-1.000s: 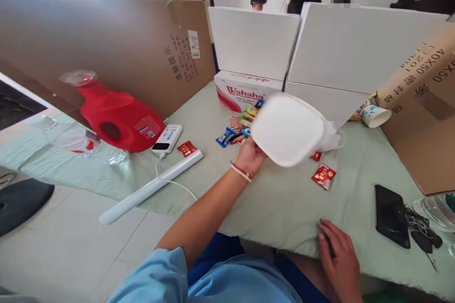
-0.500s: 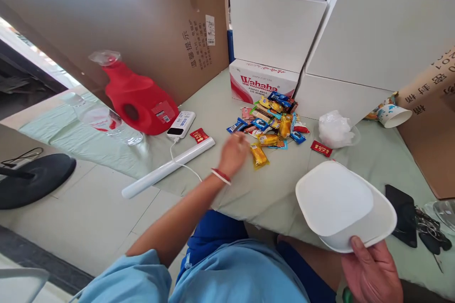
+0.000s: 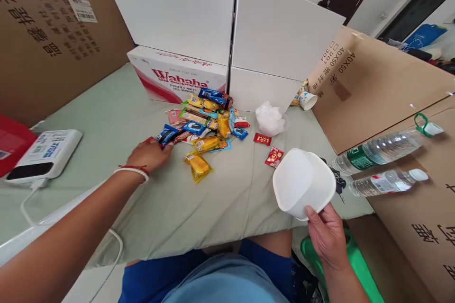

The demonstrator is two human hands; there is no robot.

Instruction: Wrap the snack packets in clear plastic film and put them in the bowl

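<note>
My left hand [image 3: 151,154] is at the left edge of a heap of wrapped snacks [image 3: 194,126], fingers curled. A bit of a small red packet [image 3: 150,140] shows at its fingertips, mostly hidden by them. Blue-wrapped snacks [image 3: 167,134] lie right against the fingers. Two yellow-wrapped snacks, one of them a loose yellow packet [image 3: 198,166], lie at the heap's front. My right hand [image 3: 329,234] grips a white plastic tub [image 3: 305,182] by its near rim, thumb on top, above the table's right side. Beside the tub lie two red packets, one flat [image 3: 262,138] and one printed [image 3: 274,156].
Behind the heap stands a Wahaba-style water carton [image 3: 181,78] with white panels [image 3: 284,28]. A clear bag [image 3: 270,118] sits right of the heap. Water bottles [image 3: 382,149] are at the right by cardboard [image 3: 384,75]. A power bank [image 3: 46,156] with a cable lies left.
The view has turned right and nearer. My left hand has gone to the heap's left edge, and the red packet near the power bank is no longer at its spot. The tub stays in my right hand.
</note>
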